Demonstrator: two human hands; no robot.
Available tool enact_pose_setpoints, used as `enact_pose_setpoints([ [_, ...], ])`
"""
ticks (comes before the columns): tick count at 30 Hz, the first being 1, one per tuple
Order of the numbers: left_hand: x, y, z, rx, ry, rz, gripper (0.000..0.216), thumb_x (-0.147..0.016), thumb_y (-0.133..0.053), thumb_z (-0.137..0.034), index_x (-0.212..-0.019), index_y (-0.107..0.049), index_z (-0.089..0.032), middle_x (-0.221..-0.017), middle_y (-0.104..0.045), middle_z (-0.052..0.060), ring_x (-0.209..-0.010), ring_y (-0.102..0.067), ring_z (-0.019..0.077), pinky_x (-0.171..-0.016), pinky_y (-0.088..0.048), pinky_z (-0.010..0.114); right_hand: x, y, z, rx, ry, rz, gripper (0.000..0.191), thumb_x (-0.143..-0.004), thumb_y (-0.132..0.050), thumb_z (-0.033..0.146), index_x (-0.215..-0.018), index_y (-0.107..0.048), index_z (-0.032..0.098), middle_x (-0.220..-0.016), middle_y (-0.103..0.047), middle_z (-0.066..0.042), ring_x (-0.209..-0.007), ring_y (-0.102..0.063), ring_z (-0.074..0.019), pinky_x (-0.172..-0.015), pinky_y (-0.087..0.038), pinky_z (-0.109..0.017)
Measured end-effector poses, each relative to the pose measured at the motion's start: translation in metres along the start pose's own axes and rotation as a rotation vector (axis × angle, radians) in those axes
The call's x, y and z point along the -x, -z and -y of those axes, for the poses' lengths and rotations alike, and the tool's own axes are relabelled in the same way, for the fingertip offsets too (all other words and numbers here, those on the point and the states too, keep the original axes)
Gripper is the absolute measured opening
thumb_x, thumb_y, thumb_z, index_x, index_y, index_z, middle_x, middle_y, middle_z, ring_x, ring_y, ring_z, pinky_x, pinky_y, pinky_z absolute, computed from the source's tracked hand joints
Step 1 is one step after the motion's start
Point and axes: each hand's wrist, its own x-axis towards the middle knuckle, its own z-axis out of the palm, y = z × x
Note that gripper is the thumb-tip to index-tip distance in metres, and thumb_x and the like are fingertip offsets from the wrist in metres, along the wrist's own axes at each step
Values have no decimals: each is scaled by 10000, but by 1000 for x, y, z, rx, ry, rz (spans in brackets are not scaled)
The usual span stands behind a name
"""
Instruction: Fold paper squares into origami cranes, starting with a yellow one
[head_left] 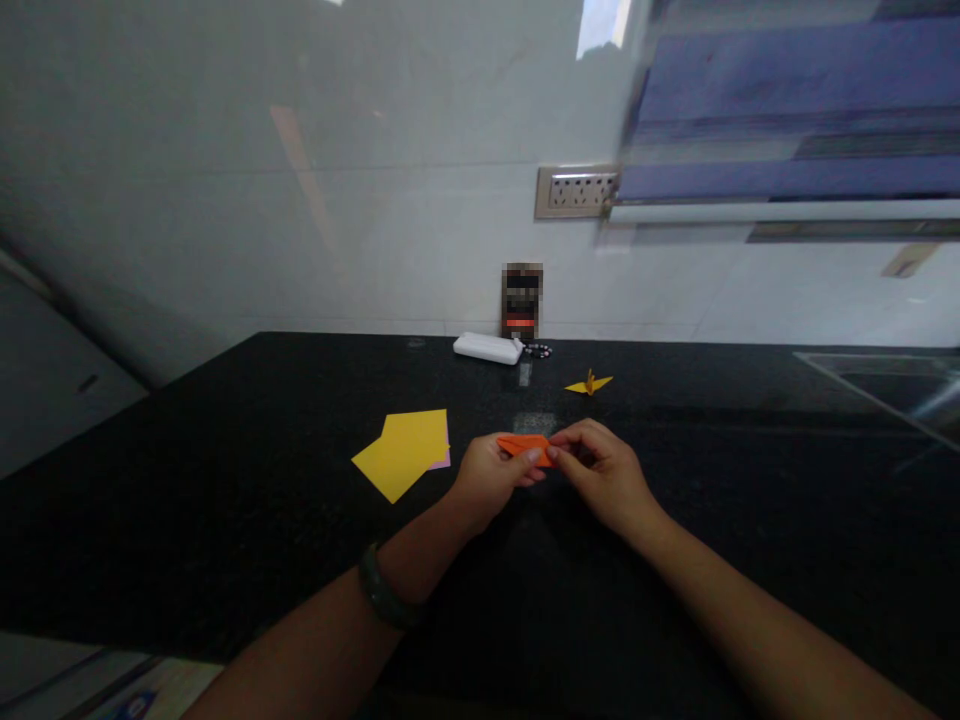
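Note:
A folded piece of orange origami paper (527,443) is held between both hands above the dark countertop. My left hand (487,477) grips its left part, thumb on top and fingers beneath. My right hand (605,470) pinches the right end between thumb and forefinger. Left of the hands lie overlapping yellow paper sheets (403,450), with a pink edge showing under them. Beyond my right hand stands a finished yellow paper crane (589,384) with its wings spread.
Against the tiled wall at the back, a white oblong case (487,348) with a beaded strap (538,350) lies before a blurred-out upright device (522,300). A socket panel (576,192) is on the wall. A glass-like panel (885,385) borders the dark countertop (225,480) at right.

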Motion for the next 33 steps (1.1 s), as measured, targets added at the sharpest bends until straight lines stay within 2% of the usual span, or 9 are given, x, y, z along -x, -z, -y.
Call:
enact_pose_setpoints([
  [14, 1, -1, -2, 43, 42, 5, 151, -655, -646, -149, -789, -661, -82, -665, -673, 56, -548, -604, 89, -538, -490, 190, 2, -1, -3, 99, 127, -29, 190, -759, -533, 186, -910, -646, 205, -786, -591, -54, -746, -547, -164, -646, -455, -303],
  [19, 1, -2, -2, 46, 41, 6, 157, -653, -649, -162, -789, -662, -82, -686, -675, 64, -544, -603, 91, -530, -489, 194, 1, 0, -3, 165, 184, -20, 204, -768, -521, 188, -907, -662, 239, -772, -596, -45, -743, -535, -166, -662, -444, -319],
  [26, 1, -1, -1, 44, 25, 26, 175, -653, -655, -202, -798, -664, -104, -708, -679, 58, -546, -603, 92, -530, -480, 198, 3, 0, 0, 89, 163, -20, 168, -756, -523, 167, -813, -666, 234, -765, -580, -40, -746, -540, -161, -662, -450, -316],
  [30, 0, 0, 1, 37, 23, 32, 196, -650, -660, -218, -813, -661, -109, -711, -679, 57, -567, -609, 99, -553, -484, 210, 3, -1, 0, 63, 101, -64, 161, -741, -540, 165, -846, -654, 211, -787, -578, -52, -755, -546, -168, -635, -452, -304],
  [33, 0, -1, 2, 51, 21, 27, 199, -647, -662, -216, -809, -660, -100, -702, -676, 59, -591, -614, 104, -585, -488, 217, 2, 0, 0, 109, 123, -67, 168, -743, -542, 171, -855, -660, 216, -768, -582, -49, -745, -540, -169, -644, -445, -311],
])
